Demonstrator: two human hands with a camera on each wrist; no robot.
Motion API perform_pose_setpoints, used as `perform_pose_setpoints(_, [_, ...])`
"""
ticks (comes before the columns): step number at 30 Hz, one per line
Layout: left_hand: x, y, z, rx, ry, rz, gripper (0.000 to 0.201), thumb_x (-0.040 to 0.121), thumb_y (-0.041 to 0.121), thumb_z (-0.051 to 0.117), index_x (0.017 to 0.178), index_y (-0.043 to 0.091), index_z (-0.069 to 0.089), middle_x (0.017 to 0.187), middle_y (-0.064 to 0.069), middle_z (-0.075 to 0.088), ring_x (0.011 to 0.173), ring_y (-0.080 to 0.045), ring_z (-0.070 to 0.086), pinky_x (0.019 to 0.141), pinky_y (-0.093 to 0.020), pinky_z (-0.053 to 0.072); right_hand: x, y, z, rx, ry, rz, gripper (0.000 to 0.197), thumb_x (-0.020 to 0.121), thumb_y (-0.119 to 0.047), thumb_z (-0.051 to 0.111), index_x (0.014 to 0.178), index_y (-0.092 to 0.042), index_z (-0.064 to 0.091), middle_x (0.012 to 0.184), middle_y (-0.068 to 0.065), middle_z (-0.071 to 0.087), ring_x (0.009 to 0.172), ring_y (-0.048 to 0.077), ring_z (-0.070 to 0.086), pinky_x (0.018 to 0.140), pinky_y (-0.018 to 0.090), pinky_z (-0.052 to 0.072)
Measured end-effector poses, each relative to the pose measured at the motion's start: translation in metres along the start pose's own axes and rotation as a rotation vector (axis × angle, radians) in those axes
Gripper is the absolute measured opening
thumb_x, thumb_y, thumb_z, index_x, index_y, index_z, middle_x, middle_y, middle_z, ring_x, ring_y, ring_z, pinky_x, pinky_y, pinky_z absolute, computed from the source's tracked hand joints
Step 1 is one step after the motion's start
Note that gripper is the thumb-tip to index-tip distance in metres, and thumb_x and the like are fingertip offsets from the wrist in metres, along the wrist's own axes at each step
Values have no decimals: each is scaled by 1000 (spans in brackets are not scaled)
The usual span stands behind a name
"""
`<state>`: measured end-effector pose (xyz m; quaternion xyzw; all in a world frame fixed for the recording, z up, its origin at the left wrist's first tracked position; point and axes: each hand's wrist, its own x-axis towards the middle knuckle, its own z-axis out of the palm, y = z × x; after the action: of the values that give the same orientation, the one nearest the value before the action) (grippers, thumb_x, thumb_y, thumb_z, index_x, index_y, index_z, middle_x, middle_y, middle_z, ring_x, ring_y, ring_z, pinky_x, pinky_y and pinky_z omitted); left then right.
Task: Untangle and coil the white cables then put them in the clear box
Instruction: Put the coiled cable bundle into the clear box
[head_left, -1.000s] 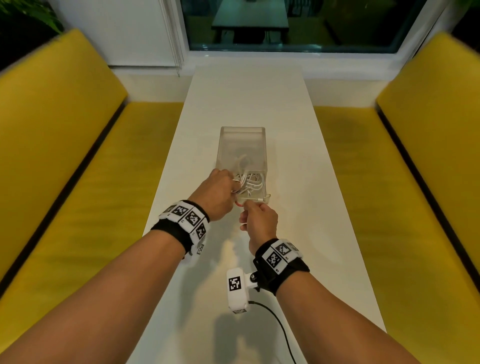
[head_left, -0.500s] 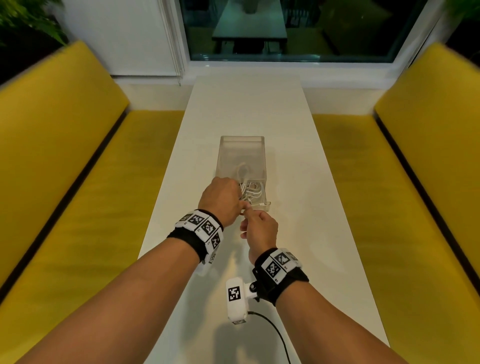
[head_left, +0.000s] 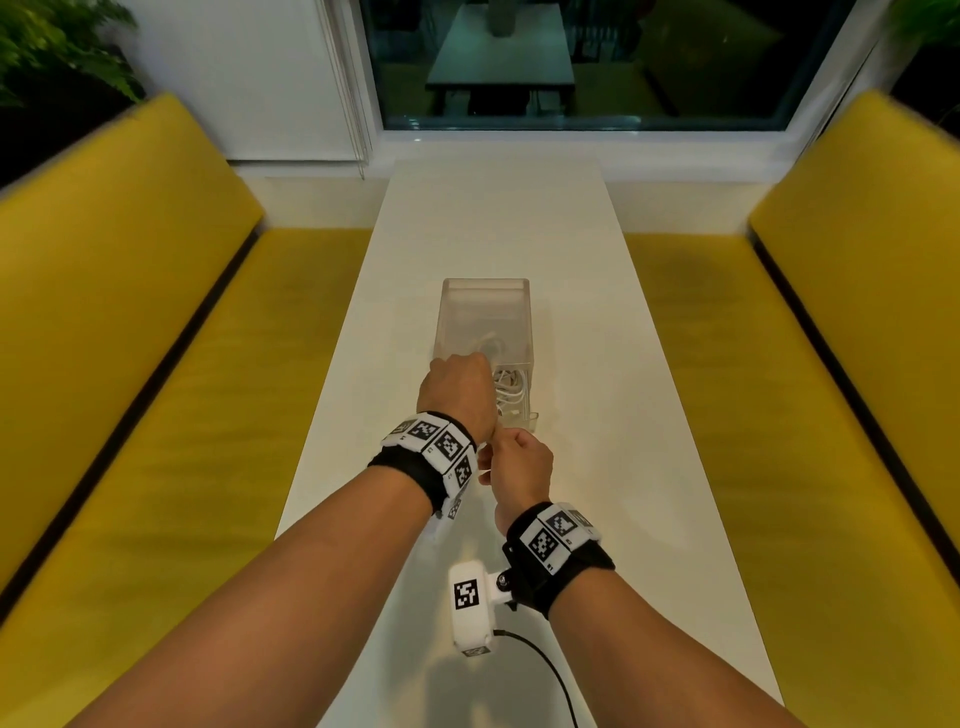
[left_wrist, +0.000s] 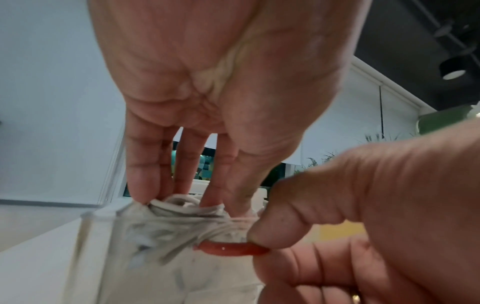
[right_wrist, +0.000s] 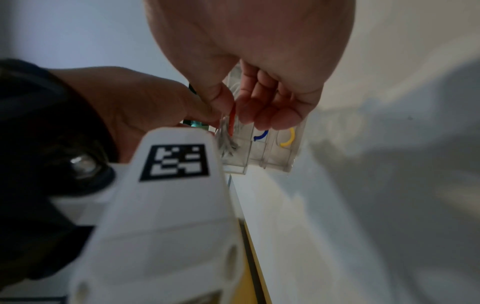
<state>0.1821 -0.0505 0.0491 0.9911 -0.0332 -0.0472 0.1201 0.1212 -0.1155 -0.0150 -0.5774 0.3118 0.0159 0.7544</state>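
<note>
Right hand (head_left: 517, 462) pinches a red band (left_wrist: 231, 248) between thumb and forefinger, just below the left fingertips. Left hand (head_left: 457, 396) grips the coiled white cables (left_wrist: 182, 207) fingers-down at the near end of the clear box (head_left: 485, 291). More white cable lies in the box beyond the fingers (blue and yellow bands (right_wrist: 287, 137) sit in small compartments under the right fingers).

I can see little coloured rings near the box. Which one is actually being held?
The red ring. The right hand pinches it beside the white cables, while the blue ring and the yellow ring lie untouched in the clear box.

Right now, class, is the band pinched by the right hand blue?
No: the right hand pinches a red band looped round the white cables.
</note>
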Motion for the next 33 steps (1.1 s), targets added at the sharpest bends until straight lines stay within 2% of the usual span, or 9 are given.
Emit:
perform_pose_setpoints(7, [7,-14,9,-10,54,19,12,94,17,63,96,7,70,103,-13,70,96,-30,65,74,-35,48,-2,1,6,11,26,-2,18,89,-10,63,72,-6,58,59,8,56,52,17,49,47,26,41])
perform_pose_setpoints(11, [9,-15,5,-78,87,29,22,95,23,66,101,3,72,109,-14,59,96,-33,63,77,-37,49,-1,1,9,13,42,10,15,87,-11,65,74,-5,61,59,8,57,54,19,50,50,29,42])
perform_pose_setpoints(14, [7,-21,2,-130,57,34,20,91,25,71,85,6,74,90,-7,62,82,-28,64,67,-33,46,1,0,9,20,49,19,14,85,-11,66,74,-5,62,58,7,58,54,19,50,50,28,42])
perform_pose_setpoints(16, [6,-32,-3,-176,-13,65,14,87,19,72,76,10,75,76,-5,69,72,-25,66,62,-32,50,0,0,9,27,43,22,10,84,-10,67,76,-5,63,57,6,56,52,17,49,48,27,40])
perform_pose_setpoints(18, [3,-43,-8,-201,-46,114,10,86,11,71,86,17,79,83,-5,71,75,-25,67,67,-33,55,0,1,10,38,41,28,7,83,-9,67,80,-4,65,57,6,55,51,17,47,47,27,39])
perform_pose_setpoints(21, [0,-50,-5,-173,-28,154,23,85,5,71,98,21,79,93,-4,69,80,-26,65,70,-35,55,-1,2,12,42,47,31,6,82,-9,67,80,-4,66,57,6,55,52,18,47,47,27,39])
perform_pose_setpoints(25, [6,-47,5,-71,-11,141,12,84,6,69,88,15,76,92,-7,69,82,-30,66,66,-32,48,0,1,10,33,48,28,6,80,-9,68,80,-4,66,55,5,55,54,19,47,50,29,39])
perform_pose_setpoints(30, [6,-44,7,-28,59,151,11,89,11,65,84,11,75,91,-8,70,82,-32,66,75,-41,54,1,2,13,22,54,28,8,79,-11,68,80,-3,67,58,6,56,55,19,48,50,29,40])
perform_pose_setpoints(33, [3,-46,6,-50,95,152,13,89,19,69,78,17,75,87,-2,72,82,-27,64,81,-39,50,2,1,11,30,47,27,21,79,-11,68,85,9,67,59,6,56,57,20,48,51,30,39])
